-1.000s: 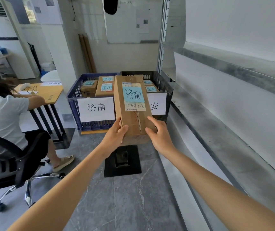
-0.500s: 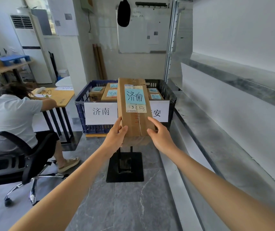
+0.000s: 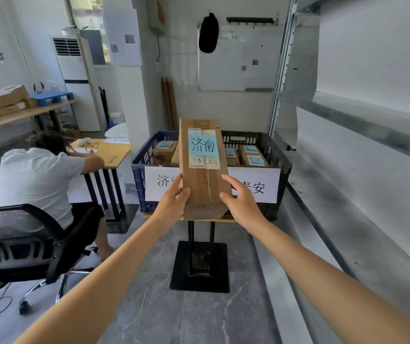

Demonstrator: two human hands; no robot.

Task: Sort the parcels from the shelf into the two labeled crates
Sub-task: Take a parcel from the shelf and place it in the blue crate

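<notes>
I hold a long brown cardboard parcel [image 3: 204,175] out in front of me, its blue note reading 济南. My left hand [image 3: 172,201] grips its lower left edge and my right hand [image 3: 240,198] presses its lower right side. Behind it stand two crates on a small stand: a blue crate [image 3: 140,175] on the left with a white label starting 济, and a black crate [image 3: 279,170] on the right labelled 泰安. Both hold several small labelled boxes. The parcel hides the gap between the crates.
A grey metal shelf [image 3: 362,219] runs along my right side. A person [image 3: 37,180] sits on a black office chair [image 3: 22,247] at a small wooden desk [image 3: 110,152] on the left. The stand's black base plate [image 3: 200,266] is on the floor ahead.
The crates have come closer and sit larger in view. The parcel stays held in both hands, now raised a little against the crate fronts.
</notes>
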